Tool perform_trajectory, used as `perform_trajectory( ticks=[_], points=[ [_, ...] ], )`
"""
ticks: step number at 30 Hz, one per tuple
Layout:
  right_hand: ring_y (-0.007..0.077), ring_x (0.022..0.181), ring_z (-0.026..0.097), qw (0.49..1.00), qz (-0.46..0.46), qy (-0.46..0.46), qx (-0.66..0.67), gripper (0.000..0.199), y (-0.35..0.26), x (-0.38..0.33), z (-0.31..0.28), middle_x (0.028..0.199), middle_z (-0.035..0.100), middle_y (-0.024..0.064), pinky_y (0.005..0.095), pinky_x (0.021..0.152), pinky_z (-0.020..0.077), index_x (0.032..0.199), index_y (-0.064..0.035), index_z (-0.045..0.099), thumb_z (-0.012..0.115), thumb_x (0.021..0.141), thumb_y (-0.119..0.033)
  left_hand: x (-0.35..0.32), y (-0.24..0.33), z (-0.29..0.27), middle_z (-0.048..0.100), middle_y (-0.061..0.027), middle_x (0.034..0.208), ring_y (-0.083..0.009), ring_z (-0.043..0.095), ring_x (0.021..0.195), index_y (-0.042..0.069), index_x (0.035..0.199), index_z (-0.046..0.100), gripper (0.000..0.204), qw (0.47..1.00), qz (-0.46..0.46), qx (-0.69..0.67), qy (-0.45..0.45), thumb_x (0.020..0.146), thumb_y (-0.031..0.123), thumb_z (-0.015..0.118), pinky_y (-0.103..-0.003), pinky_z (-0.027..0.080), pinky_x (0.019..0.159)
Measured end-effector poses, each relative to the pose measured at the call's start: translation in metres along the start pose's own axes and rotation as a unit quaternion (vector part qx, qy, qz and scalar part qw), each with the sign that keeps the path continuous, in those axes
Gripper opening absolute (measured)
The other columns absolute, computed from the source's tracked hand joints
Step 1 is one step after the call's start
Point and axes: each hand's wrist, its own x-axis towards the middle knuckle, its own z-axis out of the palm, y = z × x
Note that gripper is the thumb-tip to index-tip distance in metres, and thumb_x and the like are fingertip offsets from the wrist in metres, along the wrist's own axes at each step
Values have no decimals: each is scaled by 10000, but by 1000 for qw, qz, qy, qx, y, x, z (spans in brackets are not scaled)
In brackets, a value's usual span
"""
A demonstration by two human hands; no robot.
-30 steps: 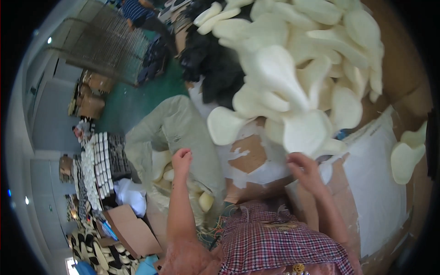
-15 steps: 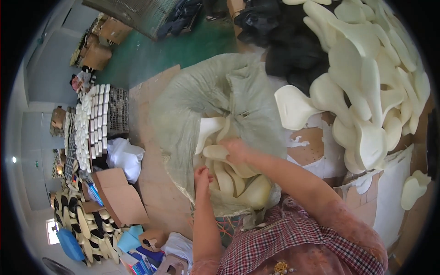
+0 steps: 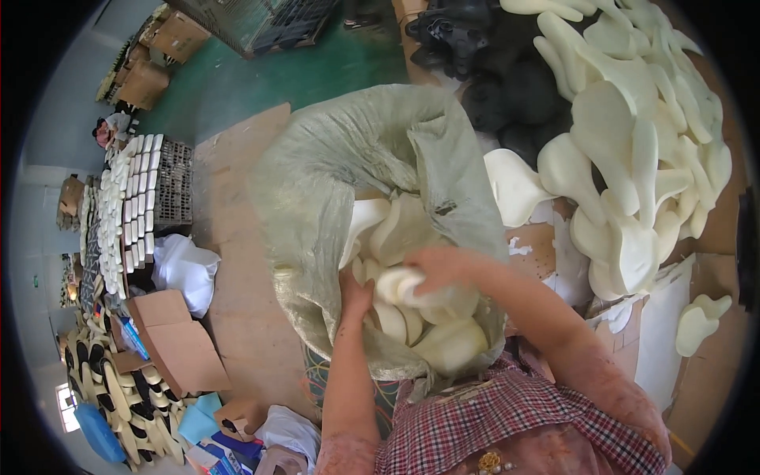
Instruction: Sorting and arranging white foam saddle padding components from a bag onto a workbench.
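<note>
A large grey-green woven sack stands open in front of me, holding several cream foam pieces with smooth, rounded shapes. My right hand, a little blurred, grips a pale foam piece inside the sack's mouth. At the left inner side of the sack is my left hand, thumb apart from the fingers, against the foam pieces; its fingertips are partly hidden. A wide, rounded foam piece lies at the near side of the sack, and a whiter one leans at its far left.
Cream foam pieces form a big heap at the right, beside black pieces. One foam piece lies alone at far right. On the left are an opened cardboard box, a white bag and a stacked crate.
My right hand has moved slightly right, and the foam piece it grips has turned end-on. My left hand has gone further into the sack, its fingers loosening. The view has shifted a little.
</note>
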Motion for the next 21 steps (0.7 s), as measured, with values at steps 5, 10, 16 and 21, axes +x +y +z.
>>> perform_trajectory(
  ticks=[5,10,16,21],
  points=[
    [192,932,586,868,127,306,371,540,50,-19,-51,1042,610,131,310,850,450,1145,26,527,724,726,-251,19,10,-7,353,-253,1358,-352,335,1276,-60,1346,258,951,997,-44,38,-59,636,330,757,-358,283,1050],
    [200,1031,532,888,108,155,419,574,57,17,-64,1140,556,95,326,914,404,1216,-7,492,710,733,-229,41,33,-28,448,-269,1271,-334,435,1206,-73,1266,408,952,980,-95,112,-132,600,543,696,-342,334,1007],
    [232,987,540,889,134,181,398,551,54,64,-53,1060,568,105,328,881,410,1117,-7,553,749,636,-189,45,34,-26,651,-205,950,-336,617,940,-45,976,648,796,956,-124,165,-210,569,639,664,-352,466,846],
    [235,1042,513,902,47,198,380,519,49,49,-39,1126,534,130,348,895,402,1057,-12,595,771,619,-228,38,-33,12,505,-146,1254,-283,445,1203,31,1256,445,991,986,4,-79,-144,419,394,834,-344,356,989]
  ],
)
